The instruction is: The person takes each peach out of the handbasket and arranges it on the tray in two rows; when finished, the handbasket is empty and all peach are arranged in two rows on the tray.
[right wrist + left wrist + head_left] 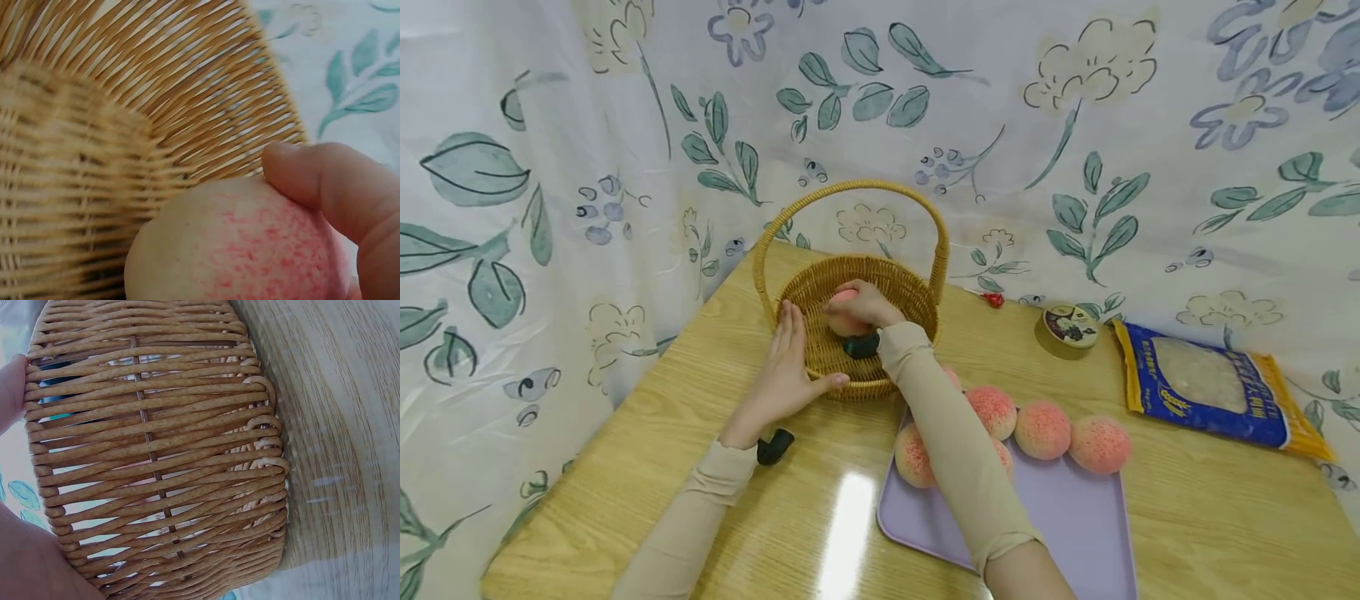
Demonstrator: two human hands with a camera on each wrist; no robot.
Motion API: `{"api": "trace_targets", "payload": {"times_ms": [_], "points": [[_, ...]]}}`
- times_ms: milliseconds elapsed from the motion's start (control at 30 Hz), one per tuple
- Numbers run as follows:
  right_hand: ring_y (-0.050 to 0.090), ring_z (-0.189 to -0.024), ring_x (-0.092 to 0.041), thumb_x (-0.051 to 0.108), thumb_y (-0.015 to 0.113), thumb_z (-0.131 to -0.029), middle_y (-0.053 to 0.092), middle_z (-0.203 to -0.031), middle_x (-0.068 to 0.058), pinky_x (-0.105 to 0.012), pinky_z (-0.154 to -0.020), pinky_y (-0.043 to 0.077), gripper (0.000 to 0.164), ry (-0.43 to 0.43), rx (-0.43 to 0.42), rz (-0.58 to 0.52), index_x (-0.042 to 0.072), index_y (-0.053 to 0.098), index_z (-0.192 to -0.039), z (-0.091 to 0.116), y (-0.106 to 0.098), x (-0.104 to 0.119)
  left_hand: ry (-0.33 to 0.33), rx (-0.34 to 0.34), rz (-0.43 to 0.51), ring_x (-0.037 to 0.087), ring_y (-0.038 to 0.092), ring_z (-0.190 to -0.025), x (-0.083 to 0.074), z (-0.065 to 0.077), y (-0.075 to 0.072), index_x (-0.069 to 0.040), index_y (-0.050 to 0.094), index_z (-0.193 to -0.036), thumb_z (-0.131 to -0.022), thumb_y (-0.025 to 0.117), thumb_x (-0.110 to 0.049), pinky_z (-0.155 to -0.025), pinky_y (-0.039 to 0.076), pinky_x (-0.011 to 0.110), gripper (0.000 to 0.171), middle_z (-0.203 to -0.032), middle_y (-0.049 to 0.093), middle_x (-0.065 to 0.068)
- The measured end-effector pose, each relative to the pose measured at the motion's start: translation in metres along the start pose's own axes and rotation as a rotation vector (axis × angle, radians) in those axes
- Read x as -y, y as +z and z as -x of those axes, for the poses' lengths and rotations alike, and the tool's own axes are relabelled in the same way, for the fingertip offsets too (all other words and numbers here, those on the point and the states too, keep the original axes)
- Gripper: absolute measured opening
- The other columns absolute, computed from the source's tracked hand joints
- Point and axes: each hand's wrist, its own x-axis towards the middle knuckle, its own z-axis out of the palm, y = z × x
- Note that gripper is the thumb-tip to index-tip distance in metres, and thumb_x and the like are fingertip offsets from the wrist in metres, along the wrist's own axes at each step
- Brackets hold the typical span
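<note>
Inside the wicker basket (865, 390), my right hand (868, 304) grips a pink and cream peach (844, 315). The right wrist view shows the thumb (312, 172) pressed on the reddish side of this peach (244, 244), with the woven basket wall (206, 81) beyond it. My left hand (778, 375) rests on the basket's near left rim, its fingers straight and its thumb stretched along the front. Up close, the left wrist view has the basket's woven side (156, 450) with fingertips and thumb at the rim.
A lilac tray (1060, 533) right of the basket holds several peaches (1042, 430), some partly behind my right forearm. Behind are a round tin (1067, 330), a blue and yellow packet (1210, 383) and a small red item (993, 300). The basket's tall handle (857, 185) arches overhead.
</note>
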Motion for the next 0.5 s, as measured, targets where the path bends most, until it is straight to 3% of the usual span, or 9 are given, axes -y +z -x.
{"api": "trace_targets", "payload": {"times_ms": [233, 500], "points": [[0.056, -0.105, -0.027, 0.037, 0.061, -0.093, 0.047, -0.141, -0.014, -0.036, -0.074, 0.052, 0.060, -0.021, 0.048, -0.191, 0.017, 0.042, -0.146, 0.012, -0.017, 0.006, -0.012, 0.014, 0.032, 0.036, -0.017, -0.149, -0.002, 0.000, 0.001, 0.000, -0.020, -0.150, -0.078, 0.060, -0.072, -0.122, 0.001, 0.054, 0.129, -0.157, -0.027, 0.016], [0.055, -0.106, -0.026, 0.027, 0.055, -0.098, 0.040, -0.146, -0.012, -0.048, -0.088, 0.054, 0.056, -0.089, 0.142, -0.406, 0.019, 0.037, -0.150, 0.039, -0.044, 0.012, -0.023, 0.023, 0.037, 0.034, -0.019, -0.148, -0.001, 0.000, 0.000, -0.005, -0.024, -0.149, -0.079, 0.062, -0.068, -0.121, 0.001, 0.055, 0.128, -0.157, -0.028, 0.017]]}}
